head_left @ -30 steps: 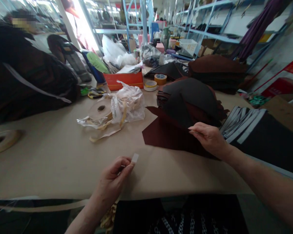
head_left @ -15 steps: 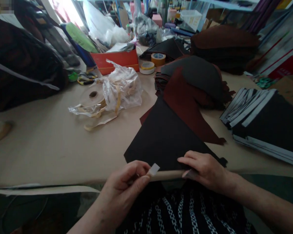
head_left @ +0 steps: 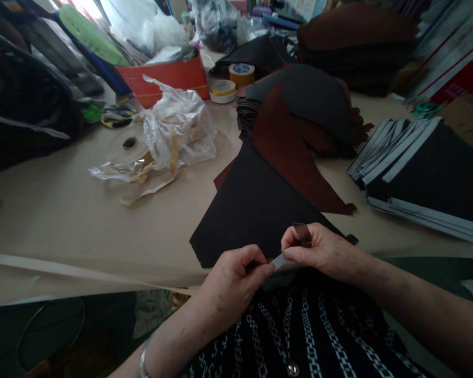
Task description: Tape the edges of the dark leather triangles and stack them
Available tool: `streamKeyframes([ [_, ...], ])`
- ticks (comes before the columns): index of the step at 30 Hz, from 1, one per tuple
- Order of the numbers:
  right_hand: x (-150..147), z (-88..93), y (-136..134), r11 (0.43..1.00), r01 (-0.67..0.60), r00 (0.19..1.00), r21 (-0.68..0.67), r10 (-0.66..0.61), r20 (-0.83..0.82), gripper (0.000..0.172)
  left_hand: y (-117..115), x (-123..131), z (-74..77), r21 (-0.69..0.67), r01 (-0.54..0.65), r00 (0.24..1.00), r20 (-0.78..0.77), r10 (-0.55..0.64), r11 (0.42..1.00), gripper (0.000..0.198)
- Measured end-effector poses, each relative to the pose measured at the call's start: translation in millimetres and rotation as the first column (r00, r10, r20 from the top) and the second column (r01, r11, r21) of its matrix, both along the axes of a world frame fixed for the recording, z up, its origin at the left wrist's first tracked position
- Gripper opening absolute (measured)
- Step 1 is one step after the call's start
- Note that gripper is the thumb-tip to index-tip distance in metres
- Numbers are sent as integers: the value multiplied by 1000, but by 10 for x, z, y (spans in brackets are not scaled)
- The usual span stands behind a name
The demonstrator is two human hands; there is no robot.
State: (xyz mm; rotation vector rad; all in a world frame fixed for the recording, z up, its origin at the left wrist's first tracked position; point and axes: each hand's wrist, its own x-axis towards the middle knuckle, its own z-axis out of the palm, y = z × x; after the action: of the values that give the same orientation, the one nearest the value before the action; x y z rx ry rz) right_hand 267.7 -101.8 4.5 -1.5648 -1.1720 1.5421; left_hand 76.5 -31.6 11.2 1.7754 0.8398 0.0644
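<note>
Above the table's front edge, my left hand (head_left: 246, 275) is closed in a pinch on a strip of whitish tape (head_left: 279, 261). My right hand (head_left: 319, 249) pinches the short end of the same strip, close to the left fingertips. A small flat dark-brown piece (head_left: 301, 231) sticks up from the right fingers; its kind cannot be made out. Just beyond both hands a black sheet piece (head_left: 252, 210) lies flat, partly over a dark-red piece (head_left: 284, 142). A long pale band (head_left: 82, 271) runs from the left edge toward my left forearm.
A clear plastic bag (head_left: 181, 131) with pale tape lies left of centre, near a tape roll (head_left: 130, 143). Behind are a red box (head_left: 165, 79) and tape rolls (head_left: 242, 74). Stacked black pieces with grey edges (head_left: 425, 178) stand right; brown and grey stacks (head_left: 307, 100) lie behind.
My right hand has lifted off the black piece and now grips the tape end by my left hand. The left hand has moved right; the pale band has risen over the table edge. The view has shifted.
</note>
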Motion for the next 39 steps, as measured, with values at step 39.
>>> streamKeyframes([
  [39, 902, -303, -796, 971, 163, 612, 176, -240, 753, 13, 502, 287, -153, 118, 431, 749, -600, -281, 895, 46],
])
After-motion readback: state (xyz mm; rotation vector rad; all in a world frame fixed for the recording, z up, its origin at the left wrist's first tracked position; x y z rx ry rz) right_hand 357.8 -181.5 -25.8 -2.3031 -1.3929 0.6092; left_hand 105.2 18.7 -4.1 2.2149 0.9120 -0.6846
